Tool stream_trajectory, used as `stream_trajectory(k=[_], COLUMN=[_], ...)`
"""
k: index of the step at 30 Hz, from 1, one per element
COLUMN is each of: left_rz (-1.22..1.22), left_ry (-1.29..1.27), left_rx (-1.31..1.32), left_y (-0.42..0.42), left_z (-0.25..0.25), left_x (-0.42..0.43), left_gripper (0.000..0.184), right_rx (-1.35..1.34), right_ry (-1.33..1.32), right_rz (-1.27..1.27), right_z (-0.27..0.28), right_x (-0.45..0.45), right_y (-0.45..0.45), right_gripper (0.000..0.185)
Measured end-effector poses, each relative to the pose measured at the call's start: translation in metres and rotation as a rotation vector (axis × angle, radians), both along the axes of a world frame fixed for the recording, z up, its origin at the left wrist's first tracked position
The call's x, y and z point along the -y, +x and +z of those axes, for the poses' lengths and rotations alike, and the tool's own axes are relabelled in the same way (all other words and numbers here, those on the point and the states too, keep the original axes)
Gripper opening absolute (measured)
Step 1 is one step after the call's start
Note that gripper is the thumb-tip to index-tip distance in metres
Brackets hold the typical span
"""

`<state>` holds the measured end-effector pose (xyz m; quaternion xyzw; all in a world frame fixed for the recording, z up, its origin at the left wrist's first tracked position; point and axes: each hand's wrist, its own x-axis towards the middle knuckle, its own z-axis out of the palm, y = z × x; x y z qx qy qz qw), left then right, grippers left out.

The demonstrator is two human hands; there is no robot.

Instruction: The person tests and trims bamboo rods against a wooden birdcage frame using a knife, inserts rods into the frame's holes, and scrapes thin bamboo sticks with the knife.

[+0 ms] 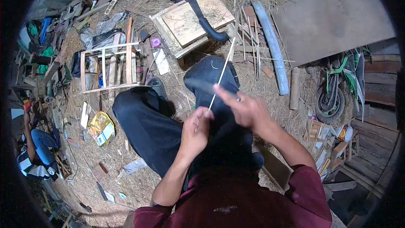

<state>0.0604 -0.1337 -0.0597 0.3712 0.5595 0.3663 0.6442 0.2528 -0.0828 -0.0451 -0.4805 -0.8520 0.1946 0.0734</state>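
Note:
A thin pale strip, which looks like bamboo or wood (222, 71), slants up and away from my left hand (195, 126). The fingers of that hand are pinched around its lower end, above my dark trousers. My right hand (249, 112) is closed on a knife, and its index finger reaches forward to the strip. Motion smears the knife's blade (199, 84), which points left across the strip; the handle is hidden in my palm. Beyond my knee, a dark curved tool, perhaps a machete (202, 19), lies on a low wooden bench (185, 29).
Straw and scraps cover the ground. A slatted wooden frame (104, 67) lies to the left, near a yellow packet (101, 127). Bamboo strips, a grey post (273, 48), a large board (337, 17) and a small motorbike (337, 84) are on the right. Another person (40, 145) is at far left.

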Motion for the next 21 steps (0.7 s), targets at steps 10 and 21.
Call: stream_trajectory(k=[10,21], left_rz=[-0.023,-0.021], left_ry=[-0.146,-0.17], left_rx=[0.217,0.369], left_y=[-0.014,0.01], left_z=[0.003,-0.003], left_x=[0.028,-0.046], left_gripper=[0.025,0.032], right_rx=[-0.241,0.009], right_ry=[0.053,-0.025], right_rz=[-0.069,0.11], right_z=[-0.01,0.007], right_x=[-0.021,-0.022], right_y=[0.018,0.02], right_gripper=[0.064,0.067])
